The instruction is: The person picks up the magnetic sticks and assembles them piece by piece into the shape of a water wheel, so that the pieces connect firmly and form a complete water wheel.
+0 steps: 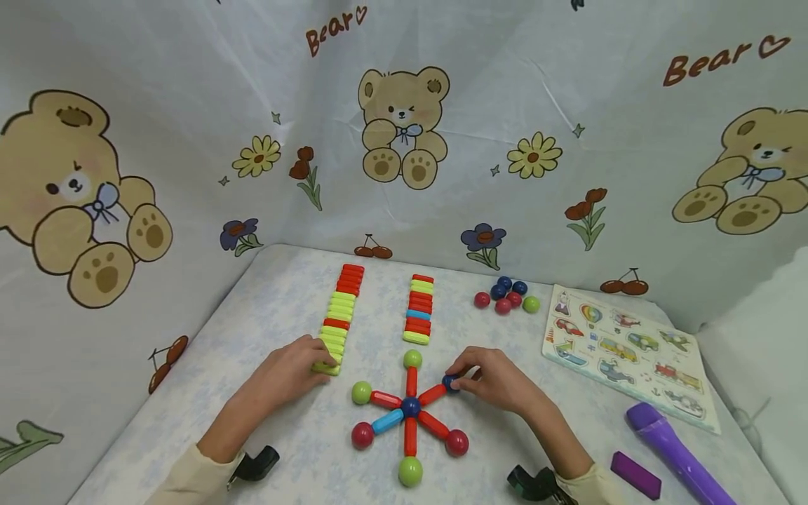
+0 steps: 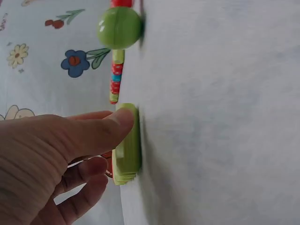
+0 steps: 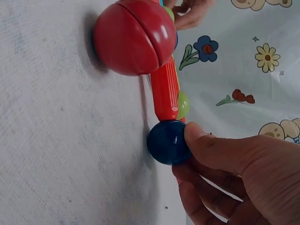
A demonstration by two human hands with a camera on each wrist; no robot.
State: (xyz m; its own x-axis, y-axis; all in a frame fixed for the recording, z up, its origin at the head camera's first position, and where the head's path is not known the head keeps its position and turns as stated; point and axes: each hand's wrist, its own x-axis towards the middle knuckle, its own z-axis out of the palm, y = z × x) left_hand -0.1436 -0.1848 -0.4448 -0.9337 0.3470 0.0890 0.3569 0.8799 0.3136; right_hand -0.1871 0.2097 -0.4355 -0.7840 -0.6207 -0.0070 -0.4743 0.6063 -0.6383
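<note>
A star of red sticks and one blue stick point(image 1: 388, 421) lies on the table, joined at a dark blue centre ball point(image 1: 410, 407). Green and red balls cap most of its arms. My right hand point(image 1: 495, 379) pinches a dark blue ball point(image 3: 168, 142) at the tip of the upper-right red stick point(image 1: 433, 395). To the star's left, my left hand point(image 1: 287, 372) has thumb and forefinger on the nearest yellow-green stick point(image 2: 127, 145) of a long row, seemingly pinching it. That row mixes yellow-green and red sticks; its near end is partly hidden by the fingers.
A shorter row of sticks point(image 1: 419, 308) lies behind the star. Several loose balls point(image 1: 503, 306) are grouped at the back. On the right are a picture board point(image 1: 631, 354), a purple microphone-shaped object point(image 1: 678, 452) and a purple block point(image 1: 636, 475). A bear-print cloth point(image 1: 404, 210) hangs behind.
</note>
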